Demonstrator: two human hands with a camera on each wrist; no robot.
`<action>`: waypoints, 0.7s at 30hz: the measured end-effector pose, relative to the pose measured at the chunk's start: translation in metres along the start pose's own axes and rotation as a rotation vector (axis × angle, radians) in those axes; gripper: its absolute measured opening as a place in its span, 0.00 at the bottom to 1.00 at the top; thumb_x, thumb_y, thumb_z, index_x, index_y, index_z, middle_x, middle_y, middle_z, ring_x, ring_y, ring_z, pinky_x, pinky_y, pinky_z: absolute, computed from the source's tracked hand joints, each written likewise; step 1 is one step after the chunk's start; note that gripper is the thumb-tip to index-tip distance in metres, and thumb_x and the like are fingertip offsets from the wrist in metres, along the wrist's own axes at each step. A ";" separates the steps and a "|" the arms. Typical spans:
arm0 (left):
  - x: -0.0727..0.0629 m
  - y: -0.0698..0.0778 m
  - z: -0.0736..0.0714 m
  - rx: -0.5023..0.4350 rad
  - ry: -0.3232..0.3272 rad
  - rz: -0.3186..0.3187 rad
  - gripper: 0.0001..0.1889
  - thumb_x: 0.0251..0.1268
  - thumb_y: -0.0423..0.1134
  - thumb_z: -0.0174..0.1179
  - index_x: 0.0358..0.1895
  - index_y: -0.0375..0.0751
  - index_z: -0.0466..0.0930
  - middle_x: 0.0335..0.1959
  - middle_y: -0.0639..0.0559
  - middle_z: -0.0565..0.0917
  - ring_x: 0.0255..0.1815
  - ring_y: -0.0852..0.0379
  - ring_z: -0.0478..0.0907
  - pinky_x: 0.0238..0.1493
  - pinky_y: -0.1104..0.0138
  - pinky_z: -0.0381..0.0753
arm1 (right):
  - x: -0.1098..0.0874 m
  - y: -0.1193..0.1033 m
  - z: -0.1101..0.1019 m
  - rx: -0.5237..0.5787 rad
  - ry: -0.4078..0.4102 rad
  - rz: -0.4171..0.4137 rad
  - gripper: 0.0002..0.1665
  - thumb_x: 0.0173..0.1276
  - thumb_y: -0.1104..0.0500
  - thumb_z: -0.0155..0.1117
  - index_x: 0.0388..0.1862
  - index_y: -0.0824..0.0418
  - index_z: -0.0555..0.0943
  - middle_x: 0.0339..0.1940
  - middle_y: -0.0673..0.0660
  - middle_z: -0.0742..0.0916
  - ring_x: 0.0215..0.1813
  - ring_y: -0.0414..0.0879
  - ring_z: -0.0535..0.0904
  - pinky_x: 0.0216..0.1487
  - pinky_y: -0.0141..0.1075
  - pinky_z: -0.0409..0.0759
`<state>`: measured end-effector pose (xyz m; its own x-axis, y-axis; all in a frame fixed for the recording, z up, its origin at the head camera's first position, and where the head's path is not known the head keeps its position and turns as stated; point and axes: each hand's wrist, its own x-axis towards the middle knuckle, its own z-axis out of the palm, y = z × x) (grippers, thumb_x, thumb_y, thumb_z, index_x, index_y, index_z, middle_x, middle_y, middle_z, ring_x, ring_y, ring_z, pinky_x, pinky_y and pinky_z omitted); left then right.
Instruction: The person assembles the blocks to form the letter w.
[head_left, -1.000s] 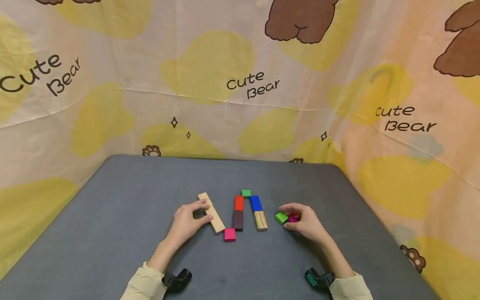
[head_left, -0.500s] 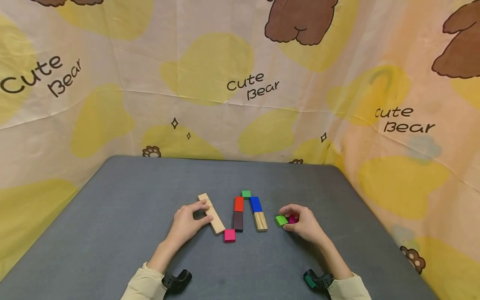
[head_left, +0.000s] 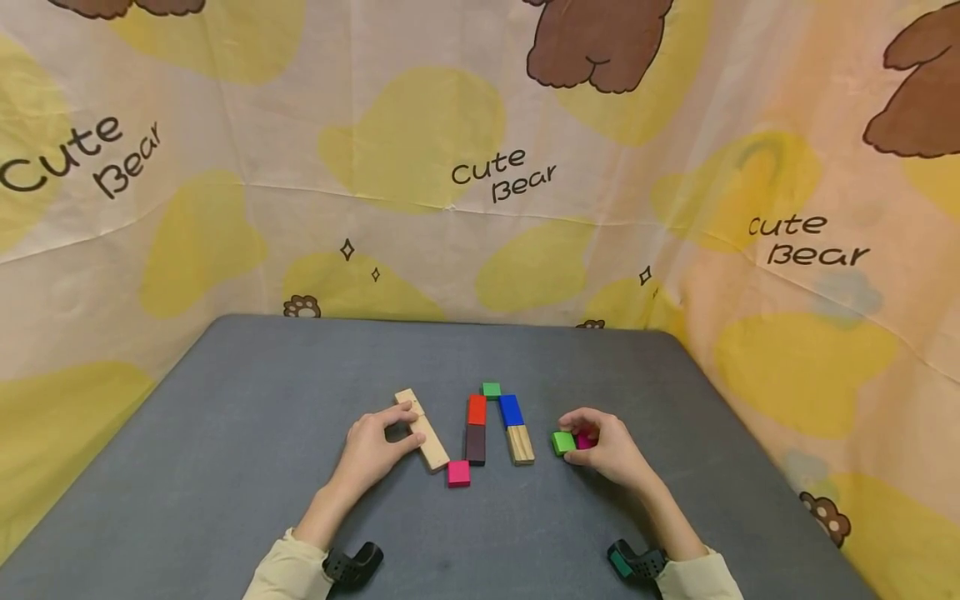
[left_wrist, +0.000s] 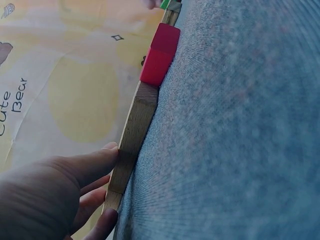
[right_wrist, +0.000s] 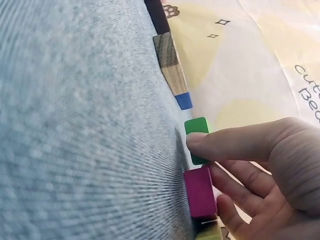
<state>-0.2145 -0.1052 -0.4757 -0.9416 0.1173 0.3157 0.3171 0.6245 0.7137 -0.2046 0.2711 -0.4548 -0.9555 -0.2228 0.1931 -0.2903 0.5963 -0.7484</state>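
In the head view, my left hand (head_left: pixel 372 450) pinches a strip of pale wooden blocks (head_left: pixel 427 440), thumb on the near side and fingers toward its far end. The left wrist view shows a seam between the long wooden block (left_wrist: pixel 134 132) and a shorter one. A pinkish-red block (left_wrist: pixel 161 52) meets the strip's near end. My right hand (head_left: pixel 609 450) pinches a light green block (head_left: pixel 563 443) by its sides. Under those fingers sits a magenta block (right_wrist: pixel 201 192), partly covered in the head view; a yellow-green block (right_wrist: pixel 209 231) shows below it in the right wrist view.
Between the hands, a red block (head_left: pixel 477 409) and a dark brown block (head_left: pixel 476 445) form one line. A blue block (head_left: pixel 511 410) and a wooden block (head_left: pixel 521 446) form another, with a green block (head_left: pixel 491 391) across the top. A printed cloth (head_left: pixel 420 133) hangs behind the grey table (head_left: pixel 300 358).
The light green block has turned slightly and sits straighter, with my right fingers still on it. My left hand and the wooden strip look unmoved; the head view has shifted a little.
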 end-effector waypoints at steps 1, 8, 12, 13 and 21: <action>0.000 0.000 0.000 0.002 0.001 0.001 0.18 0.56 0.42 0.74 0.49 0.41 0.87 0.60 0.47 0.80 0.63 0.40 0.72 0.63 0.40 0.60 | -0.001 -0.001 0.000 -0.001 0.002 0.004 0.25 0.50 0.70 0.79 0.47 0.60 0.83 0.43 0.50 0.86 0.42 0.48 0.79 0.45 0.43 0.79; -0.001 0.000 0.000 0.002 0.006 0.003 0.18 0.56 0.41 0.73 0.49 0.40 0.87 0.60 0.46 0.80 0.63 0.39 0.72 0.63 0.40 0.59 | -0.004 -0.006 -0.003 0.045 -0.013 -0.031 0.27 0.50 0.69 0.80 0.50 0.63 0.82 0.44 0.53 0.86 0.40 0.49 0.81 0.42 0.39 0.82; -0.001 0.001 -0.001 -0.001 0.001 0.000 0.18 0.56 0.41 0.73 0.49 0.41 0.87 0.60 0.47 0.80 0.63 0.39 0.71 0.63 0.40 0.59 | -0.005 -0.011 -0.004 0.091 -0.053 -0.057 0.28 0.51 0.66 0.80 0.52 0.66 0.81 0.44 0.55 0.86 0.41 0.53 0.80 0.43 0.41 0.81; -0.001 0.001 -0.001 -0.002 0.000 -0.001 0.18 0.56 0.41 0.73 0.49 0.41 0.87 0.61 0.47 0.80 0.63 0.39 0.71 0.63 0.40 0.59 | -0.005 -0.012 -0.004 0.100 -0.063 -0.052 0.28 0.51 0.65 0.80 0.52 0.66 0.81 0.43 0.54 0.85 0.41 0.53 0.80 0.43 0.40 0.81; -0.002 0.001 -0.001 -0.007 0.000 0.005 0.18 0.57 0.41 0.73 0.50 0.40 0.87 0.61 0.46 0.80 0.64 0.39 0.71 0.63 0.40 0.59 | -0.006 -0.013 -0.001 0.142 -0.176 -0.061 0.28 0.51 0.64 0.81 0.52 0.65 0.81 0.41 0.54 0.85 0.42 0.54 0.79 0.42 0.37 0.81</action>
<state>-0.2121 -0.1056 -0.4747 -0.9399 0.1209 0.3193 0.3228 0.6188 0.7162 -0.1953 0.2657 -0.4458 -0.9091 -0.3935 0.1366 -0.3254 0.4661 -0.8227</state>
